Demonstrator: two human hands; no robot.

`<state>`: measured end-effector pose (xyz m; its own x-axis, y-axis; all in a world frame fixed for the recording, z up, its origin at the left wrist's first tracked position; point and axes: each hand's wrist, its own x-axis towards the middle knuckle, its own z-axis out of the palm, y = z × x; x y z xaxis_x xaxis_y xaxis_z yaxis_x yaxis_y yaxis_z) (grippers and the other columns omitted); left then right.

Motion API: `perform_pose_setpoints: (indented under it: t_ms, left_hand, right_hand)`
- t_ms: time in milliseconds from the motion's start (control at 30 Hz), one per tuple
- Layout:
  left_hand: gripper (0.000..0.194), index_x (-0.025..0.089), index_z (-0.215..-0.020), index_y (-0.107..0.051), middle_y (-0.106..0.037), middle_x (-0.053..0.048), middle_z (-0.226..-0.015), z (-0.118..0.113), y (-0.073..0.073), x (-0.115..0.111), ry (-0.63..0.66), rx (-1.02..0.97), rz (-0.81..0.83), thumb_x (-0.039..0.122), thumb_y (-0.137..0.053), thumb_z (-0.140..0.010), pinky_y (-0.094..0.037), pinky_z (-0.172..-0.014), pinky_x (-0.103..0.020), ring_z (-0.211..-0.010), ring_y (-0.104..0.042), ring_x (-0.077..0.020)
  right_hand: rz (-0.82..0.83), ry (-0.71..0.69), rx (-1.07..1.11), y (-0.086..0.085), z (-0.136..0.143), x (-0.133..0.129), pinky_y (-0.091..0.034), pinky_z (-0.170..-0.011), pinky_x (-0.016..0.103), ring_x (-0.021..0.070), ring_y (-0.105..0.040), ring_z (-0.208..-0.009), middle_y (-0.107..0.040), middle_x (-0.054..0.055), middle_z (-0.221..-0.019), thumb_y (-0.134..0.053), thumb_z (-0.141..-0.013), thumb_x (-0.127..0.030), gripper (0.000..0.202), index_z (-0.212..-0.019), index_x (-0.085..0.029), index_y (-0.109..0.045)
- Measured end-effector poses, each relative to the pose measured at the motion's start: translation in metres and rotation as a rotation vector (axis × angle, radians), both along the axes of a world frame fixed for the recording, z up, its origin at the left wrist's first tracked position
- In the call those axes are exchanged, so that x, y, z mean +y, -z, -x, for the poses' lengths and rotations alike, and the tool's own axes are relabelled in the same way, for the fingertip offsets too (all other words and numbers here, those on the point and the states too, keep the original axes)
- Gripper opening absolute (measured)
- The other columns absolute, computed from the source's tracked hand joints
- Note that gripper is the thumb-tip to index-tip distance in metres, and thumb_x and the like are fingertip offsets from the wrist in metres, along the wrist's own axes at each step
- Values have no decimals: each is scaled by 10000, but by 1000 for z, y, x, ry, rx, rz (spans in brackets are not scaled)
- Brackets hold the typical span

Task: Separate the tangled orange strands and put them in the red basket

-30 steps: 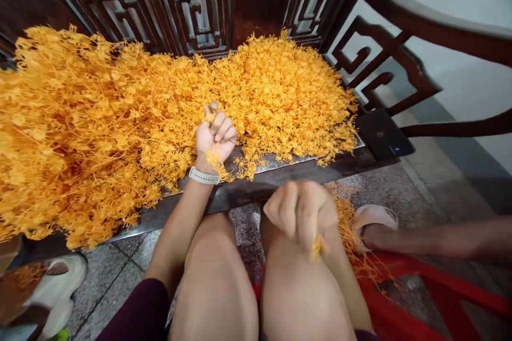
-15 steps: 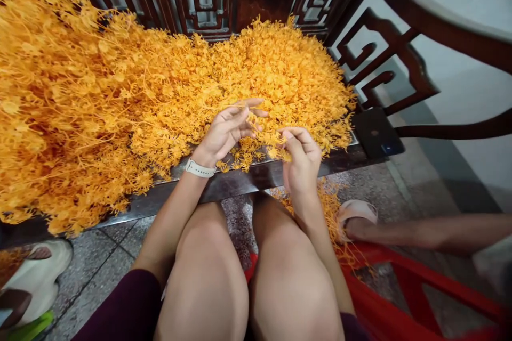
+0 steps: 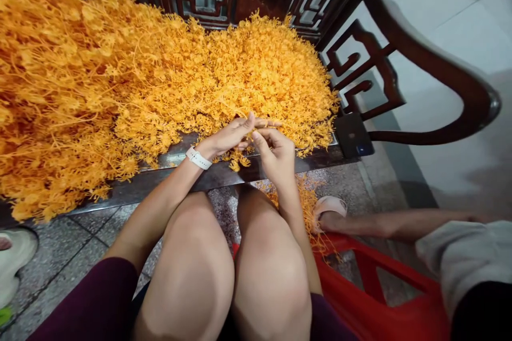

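Observation:
A large heap of orange artificial flowers [image 3: 256,69], thin plastic pieces on stems, lies along the dark wooden bench [image 3: 160,176]. At its front edge my left hand [image 3: 232,134], with a white watch strap [image 3: 198,158] at the wrist, has its fingers pointing right around a small orange flower piece [image 3: 253,132]. My right hand [image 3: 279,153] meets it there, thumb and fingers pinched on the same piece. Most of that piece is hidden by the fingers. A few loose flower pieces [image 3: 237,161] sit on the bench edge just below my hands.
A dark phone [image 3: 354,135] lies at the bench's right end beside the carved armrest [image 3: 440,72]. Orange strands [image 3: 306,197] are piled on the floor. At right are a red plastic stool [image 3: 384,298] and another person's leg [image 3: 372,224]. A pale shoe [image 3: 20,256] stands at lower left.
My hands have come together; the right moved left to meet the left hand's fingers. The flowers strung between them are now mostly covered. The view has shifted slightly to the right.

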<state>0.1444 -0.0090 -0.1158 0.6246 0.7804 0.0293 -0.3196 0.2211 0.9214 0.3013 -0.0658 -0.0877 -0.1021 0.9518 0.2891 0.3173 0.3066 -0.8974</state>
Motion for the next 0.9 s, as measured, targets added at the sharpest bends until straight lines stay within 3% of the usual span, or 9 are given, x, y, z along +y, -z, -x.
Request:
perform_pose_setpoints:
  t_ms: [100, 200, 267, 500, 533, 600, 733, 800, 900]
  left_hand:
    - [622, 176, -1006, -821, -568, -10, -624, -3, -4, 1, -136, -39, 76, 731, -543, -969, -177, -407, -218, -397, -335, -41]
    - [573, 177, -886, -788, -474, 30, -548, -6, -7, 2, -302, -149, 128, 692, -557, -983, -235, -431, -196, -410, -367, -46]
    - [562, 179, -853, -756, -402, 57, -503, -7, -9, 1, -317, -222, 170, 680, -545, -994, -248, -431, -184, -398, -342, -45]
    - [536, 197, -923, -676, -302, 104, -479, 18, -14, 20, -450, -549, 488, 681, -468, -1025, -137, -351, -178, -327, -207, -37]
    - [547, 194, -932, -677, -301, 103, -477, 23, -14, 23, -459, -597, 522, 680, -446, -1034, -140, -344, -178, -323, -207, -37]
    - [578, 185, -952, -688, -305, 98, -476, 30, -16, 26, -442, -662, 581, 673, -397, -1053, -152, -335, -179, -315, -218, -40]
    - [618, 169, -985, -708, -298, 93, -480, 38, -18, 25, -401, -747, 648, 633, -315, -1091, -168, -325, -174, -304, -248, -47]
    - [629, 163, -980, -709, -292, 91, -479, 39, -19, 24, -391, -777, 659, 611, -285, -1105, -168, -321, -171, -302, -254, -49]
    - [636, 161, -983, -713, -298, 89, -474, 36, -20, 22, -380, -795, 681, 602, -274, -1111, -174, -314, -167, -300, -256, -50]
  right_hand:
    - [9, -31, 12, -4, 5, -2, -426, -684, 300, 129, -520, -688, -609, -6, -781, -628, -1039, -387, 225, -912, -207, -675]
    - [72, -175, 56, -8, 9, -6, -408, -669, 288, 120, -474, -688, -543, -16, -777, -620, -1045, -370, 210, -911, -209, -631]
    - [123, -272, 110, -12, 11, -10, -399, -643, 280, 109, -453, -656, -522, -25, -748, -624, -1043, -334, 191, -896, -213, -627]
    - [-3, -997, 552, -39, 12, -30, -453, -511, 262, 96, -533, -467, -563, -38, -565, -706, -943, -350, 218, -749, -257, -671]
    - [-5, -1018, 591, -42, 12, -29, -429, -473, 251, 86, -499, -422, -531, -47, -526, -708, -941, -362, 244, -721, -262, -670]
    - [80, -798, 694, -44, 12, -23, -354, -415, 240, 69, -373, -370, -426, -65, -485, -698, -948, -422, 299, -694, -269, -663]
    - [387, -47, 792, -28, 11, -3, -297, -452, 244, 85, -256, -472, -332, -68, -583, -703, -898, -432, 206, -812, -247, -673]
    - [477, 72, 724, -16, 12, 1, -295, -483, 254, 94, -290, -516, -362, -57, -622, -709, -870, -406, 182, -837, -232, -664]
    - [445, 25, 407, -4, 18, 0, -302, -525, 279, 105, -377, -559, -477, -31, -673, -703, -910, -421, 207, -848, -228, -661]
